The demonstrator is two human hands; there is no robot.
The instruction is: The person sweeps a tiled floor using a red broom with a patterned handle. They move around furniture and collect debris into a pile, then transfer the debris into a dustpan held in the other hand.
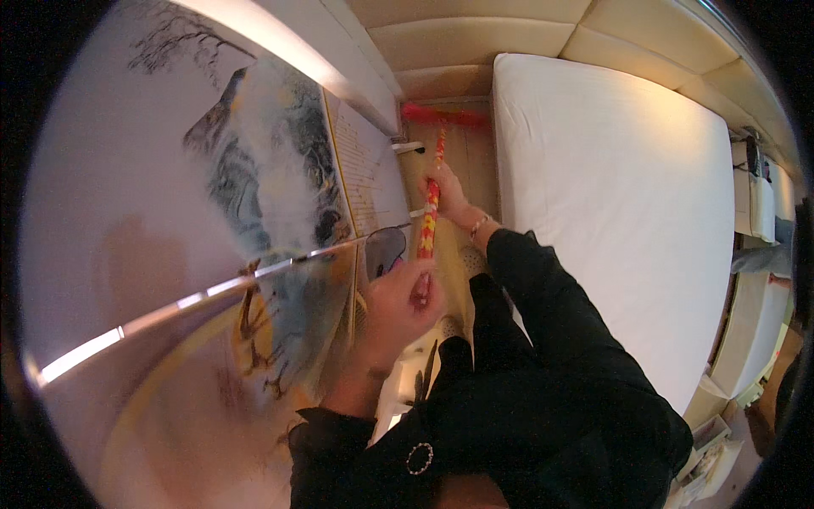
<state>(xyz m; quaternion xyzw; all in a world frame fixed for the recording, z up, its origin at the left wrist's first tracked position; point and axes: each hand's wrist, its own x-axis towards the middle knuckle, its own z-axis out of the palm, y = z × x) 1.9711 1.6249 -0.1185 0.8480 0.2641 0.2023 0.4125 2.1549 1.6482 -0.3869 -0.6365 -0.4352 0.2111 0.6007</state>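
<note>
A narrow strip of floor [472, 165] runs between a white bed [610, 195] on the right and a painted wall panel [284, 153] on the left, with a padded wall [475, 38] closing the far end. In this gap is a broom [428, 225], its handle pointing away from the person, its blurred red head [462, 116] crosswise near the padded wall. The left hand [405, 299] grips the handle's near end; the right hand [449, 193] wraps it farther along.

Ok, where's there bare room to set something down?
The white mattress has the widest bare patch, between the padded wall panels and black right sleeve. A narrow floor strip shows between mattress and broom handle. Crowded: the gap beside the painted panel, with blurred red broom head, right hand and left hand.
</note>
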